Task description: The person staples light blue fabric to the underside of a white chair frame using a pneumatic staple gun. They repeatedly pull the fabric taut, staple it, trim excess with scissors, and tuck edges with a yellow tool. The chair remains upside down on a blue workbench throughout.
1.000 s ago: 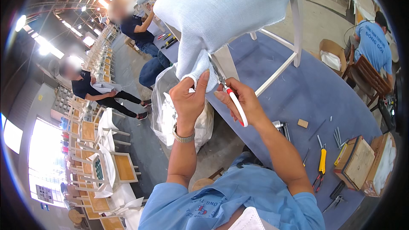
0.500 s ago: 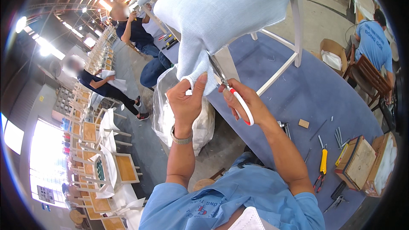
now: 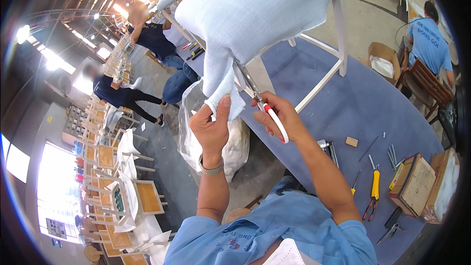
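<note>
A white-framed chair's seat, covered in pale blue woven fabric (image 3: 260,12), rises in front of me at the far edge of the table. Between its thumb and fingers, my left hand (image 3: 212,126) pinches a loose flap of that fabric (image 3: 221,81) hanging from the seat's near corner. My right hand (image 3: 282,115) grips scissors (image 3: 275,122) with white and red handles. Their metal blades point up and lie against the flap's right edge, close under the seat. How far the blades are parted is hard to make out.
On the blue-grey table (image 3: 314,127) lie yellow-handled pliers (image 3: 375,186), a wooden block (image 3: 351,141), metal rods and boxes (image 3: 413,185). A plastic bag (image 3: 235,152) of white material stands below my left hand. Co-workers (image 3: 429,44) are at right and left; many chairs (image 3: 147,197) line the left.
The flap has been drawn slightly down and left, and its lower end now hangs freer on the right. Both hands and the scissors have shifted a little. A person at left has changed position.
</note>
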{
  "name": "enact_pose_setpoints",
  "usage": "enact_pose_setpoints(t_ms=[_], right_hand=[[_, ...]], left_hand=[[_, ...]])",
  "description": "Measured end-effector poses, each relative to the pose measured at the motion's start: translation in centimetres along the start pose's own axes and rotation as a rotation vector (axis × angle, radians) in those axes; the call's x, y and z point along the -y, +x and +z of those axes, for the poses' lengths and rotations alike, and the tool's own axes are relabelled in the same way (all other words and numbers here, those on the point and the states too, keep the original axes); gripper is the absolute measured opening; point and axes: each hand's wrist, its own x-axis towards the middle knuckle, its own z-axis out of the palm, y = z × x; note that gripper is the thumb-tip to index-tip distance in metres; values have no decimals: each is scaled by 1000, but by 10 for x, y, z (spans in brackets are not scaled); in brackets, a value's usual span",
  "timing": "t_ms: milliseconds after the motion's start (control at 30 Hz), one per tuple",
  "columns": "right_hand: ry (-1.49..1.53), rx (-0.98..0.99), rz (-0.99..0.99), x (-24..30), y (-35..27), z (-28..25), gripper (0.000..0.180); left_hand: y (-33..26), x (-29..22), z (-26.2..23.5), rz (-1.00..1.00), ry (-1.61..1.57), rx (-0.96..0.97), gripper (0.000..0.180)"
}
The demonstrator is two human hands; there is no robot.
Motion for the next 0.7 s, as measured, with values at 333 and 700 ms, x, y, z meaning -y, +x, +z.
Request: enact_pose_setpoints(t_ms=[333, 700], right_hand=[[-35, -10, -102, 3, 11, 3, 40], [-133, -58, -97, 7, 17, -2, 46]], left_hand=[[-1, 0, -11, 27, 96, 80, 25], [-5, -8, 2, 21, -25, 10, 16]])
